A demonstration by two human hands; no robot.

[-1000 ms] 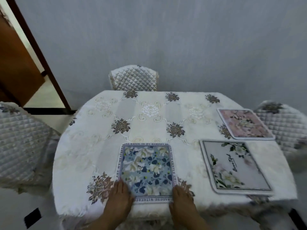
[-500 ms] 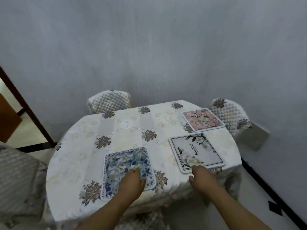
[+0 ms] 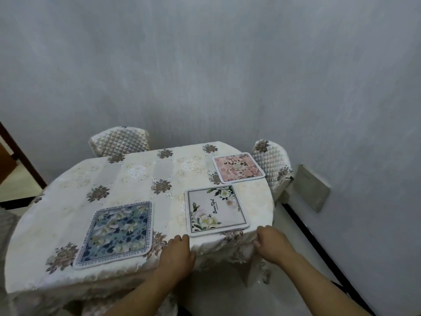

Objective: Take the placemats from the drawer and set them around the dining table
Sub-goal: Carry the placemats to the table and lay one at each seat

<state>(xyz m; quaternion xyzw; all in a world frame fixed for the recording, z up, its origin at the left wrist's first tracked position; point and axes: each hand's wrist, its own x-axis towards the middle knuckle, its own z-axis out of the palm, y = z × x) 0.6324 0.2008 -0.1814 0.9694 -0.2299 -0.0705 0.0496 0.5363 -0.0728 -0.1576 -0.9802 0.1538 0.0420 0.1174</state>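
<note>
Three placemats lie flat on the dining table, which is covered by a cream floral cloth. A blue floral placemat sits at the near left, a white placemat with green leaves at the near right, and a pink floral placemat at the far right. My left hand rests palm down at the table edge, fingertips touching the white mat's near left corner. My right hand is curled at the table edge beside that mat's near right corner; whether it pinches the mat is unclear.
A quilted chair stands behind the table and another quilted chair at its right end, close to the grey wall. A doorway with a dark frame opens at the left. A grey slab leans against the right wall.
Both hands left the blue placemat and moved right to the near corners of the white placemat. My view swung right and pulled back from the table.
</note>
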